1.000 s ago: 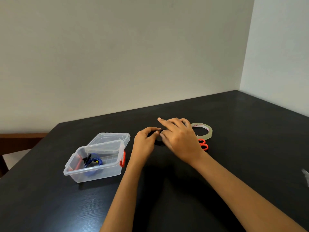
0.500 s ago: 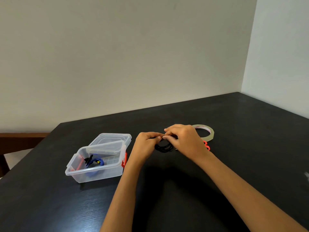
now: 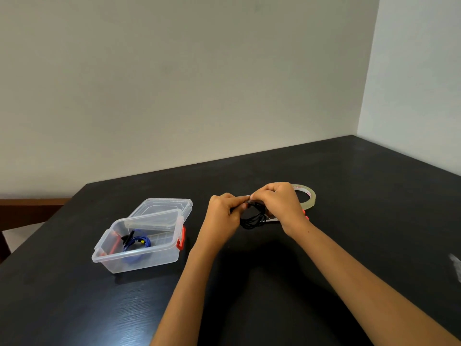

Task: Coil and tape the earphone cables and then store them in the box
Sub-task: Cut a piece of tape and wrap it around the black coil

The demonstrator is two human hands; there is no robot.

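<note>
A coiled black earphone cable (image 3: 253, 218) hangs between both hands just above the dark table (image 3: 374, 208). My left hand (image 3: 223, 216) pinches the coil's top from the left, and my right hand (image 3: 279, 204) pinches the same spot from the right, fingertips nearly meeting. A clear plastic box (image 3: 139, 258) with red latches stands open to the left; a coiled blue earphone cable (image 3: 138, 242) lies inside it. The box's clear lid (image 3: 164, 208) leans behind it. A roll of clear tape (image 3: 308, 197) lies flat just beyond my right hand.
Orange scissors handles (image 3: 306, 216) peek out beside my right wrist, mostly hidden. A small clear scrap (image 3: 455, 262) lies at the table's right edge. Walls meet in a corner behind the table; a wooden piece (image 3: 30, 208) shows at the left.
Both hands have lifted the black coil off the table and drawn it nearer. My right hand's fingers, stretched flat a second ago, now curl and pinch the coil's top.
</note>
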